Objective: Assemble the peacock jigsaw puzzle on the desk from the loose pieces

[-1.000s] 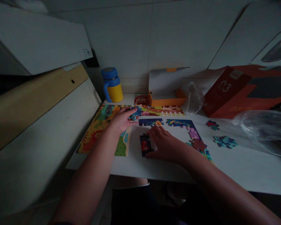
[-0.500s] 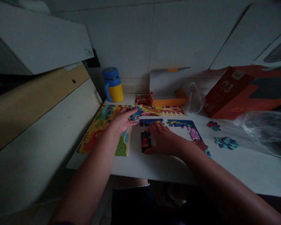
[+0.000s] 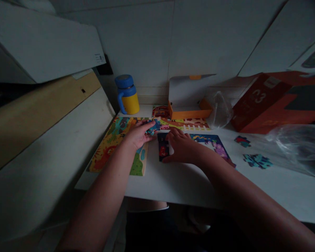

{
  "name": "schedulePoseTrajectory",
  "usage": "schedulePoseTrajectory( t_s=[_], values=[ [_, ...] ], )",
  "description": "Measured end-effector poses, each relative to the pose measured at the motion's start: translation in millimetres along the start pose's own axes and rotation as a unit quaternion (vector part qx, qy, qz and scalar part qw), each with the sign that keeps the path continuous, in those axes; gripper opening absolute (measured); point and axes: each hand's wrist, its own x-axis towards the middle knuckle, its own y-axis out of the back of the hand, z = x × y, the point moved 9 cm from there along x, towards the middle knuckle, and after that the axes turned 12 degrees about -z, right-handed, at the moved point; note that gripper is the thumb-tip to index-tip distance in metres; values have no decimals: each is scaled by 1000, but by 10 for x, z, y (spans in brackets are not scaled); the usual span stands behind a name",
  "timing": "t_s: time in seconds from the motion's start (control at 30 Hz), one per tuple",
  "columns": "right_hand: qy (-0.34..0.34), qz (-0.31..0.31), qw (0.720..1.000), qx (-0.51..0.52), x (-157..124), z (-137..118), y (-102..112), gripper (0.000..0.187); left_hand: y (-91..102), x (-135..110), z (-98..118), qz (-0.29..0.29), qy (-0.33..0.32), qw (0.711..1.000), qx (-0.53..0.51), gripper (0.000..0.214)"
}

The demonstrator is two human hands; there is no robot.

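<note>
My left hand [image 3: 142, 134] is closed on a small stack of blue puzzle pieces [image 3: 154, 126], thumb on top, above the right edge of an animal picture sheet [image 3: 138, 164]. My right hand [image 3: 182, 147] is bent over a dark blue puzzle frame. Its thumb presses the low end of a puzzle piece with a red figure [image 3: 162, 151], and its fingers grip the top row, which they partly hide. Right of that hand, the top-right section [image 3: 210, 138] and a purple creature piece [image 3: 219, 148] show. My forearm covers the lower right part.
Loose puzzle pieces [image 3: 257, 160] and a small red-and-blue piece [image 3: 242, 141] lie to the right, near clear plastic wrap [image 3: 296, 143]. Behind stand a blue-yellow mug [image 3: 128, 96], an open orange box [image 3: 190, 113] and a red box [image 3: 262, 103]. A farm picture strip [image 3: 194, 123] lies before the orange box.
The piece with the red figure has slid up against the top row, closing the gap. The top pieces now sit tighter together. My left hand has stayed nearly still with its stack.
</note>
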Motion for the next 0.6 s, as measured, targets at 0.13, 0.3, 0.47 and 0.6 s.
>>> schedulePoseTrajectory(
  t_s=[0.13, 0.3, 0.47, 0.6],
  values=[
    [12, -17, 1000, 2, 38, 19, -22, 89, -1, -16, 9, 6, 2, 1000, -1, 35],
    [43, -4, 999, 7, 19, -8, 12, 80, -14, -36, 11, 12, 6, 1000, 2, 32],
    [55, 9, 998, -5, 1, -32, 39, 71, -9, -22, 15, 10, 0, 1000, 6, 32],
    [54, 11, 998, -12, -30, -67, 46, 69, -1, -16, 7, 11, 1, 1000, 3, 37]
  ],
)
